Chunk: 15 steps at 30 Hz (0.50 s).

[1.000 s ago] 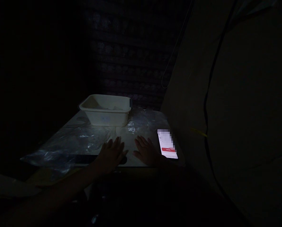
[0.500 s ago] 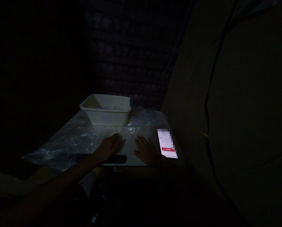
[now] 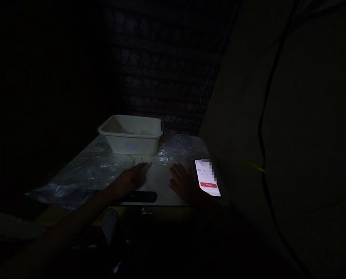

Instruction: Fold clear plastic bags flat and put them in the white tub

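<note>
Left hand (image 3: 131,179) seems mid-reach over a dim table (image 3: 159,184) (grip too dark to tell), right hand (image 3: 185,184) splayed, apparently empty; grasping would need curling.

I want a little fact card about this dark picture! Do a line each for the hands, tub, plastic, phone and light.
Left hand: stretched forward over the tabletop; too dark to tell if it touches
Right hand: fingers spread, left of the phone
Tub: whitish, beyond the hands
Clear plastic: crinkly, on the tabletop
Phone: lit screen, 00:37, red button
Light: very dim; phone screen brightest
</note>
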Available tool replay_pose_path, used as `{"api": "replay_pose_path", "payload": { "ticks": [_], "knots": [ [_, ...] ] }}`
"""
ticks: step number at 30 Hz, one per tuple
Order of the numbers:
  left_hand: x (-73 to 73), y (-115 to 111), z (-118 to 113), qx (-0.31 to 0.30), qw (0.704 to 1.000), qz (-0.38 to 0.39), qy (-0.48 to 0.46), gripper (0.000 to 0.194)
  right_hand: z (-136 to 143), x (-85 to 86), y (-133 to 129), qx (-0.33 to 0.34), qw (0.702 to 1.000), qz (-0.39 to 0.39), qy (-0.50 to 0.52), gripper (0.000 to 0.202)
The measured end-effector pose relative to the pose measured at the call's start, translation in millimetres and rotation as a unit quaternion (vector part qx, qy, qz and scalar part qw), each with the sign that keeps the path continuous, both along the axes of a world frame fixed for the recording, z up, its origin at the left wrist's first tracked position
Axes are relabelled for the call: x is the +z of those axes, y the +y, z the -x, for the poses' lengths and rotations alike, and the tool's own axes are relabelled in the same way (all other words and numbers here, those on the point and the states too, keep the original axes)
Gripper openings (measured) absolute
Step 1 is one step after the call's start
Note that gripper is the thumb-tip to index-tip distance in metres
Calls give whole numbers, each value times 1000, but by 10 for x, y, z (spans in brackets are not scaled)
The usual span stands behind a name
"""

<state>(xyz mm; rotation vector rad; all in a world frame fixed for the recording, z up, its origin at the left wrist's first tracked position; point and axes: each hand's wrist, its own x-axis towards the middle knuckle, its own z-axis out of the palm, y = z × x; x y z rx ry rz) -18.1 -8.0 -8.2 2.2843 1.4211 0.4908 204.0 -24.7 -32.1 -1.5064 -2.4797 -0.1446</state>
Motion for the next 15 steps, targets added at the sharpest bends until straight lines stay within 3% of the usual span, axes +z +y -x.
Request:
{"api": "replay_pose_path", "payload": {
  "ticks": [5,15],
  "knots": [
    [71,-17,-70,1,999,50,-4,53,20,22,19,14,1000,10,3,46],
    [57,61,-118,16,1000,7,12,56,404,189,-19,119,992,46,-17,43]
  ]
}}
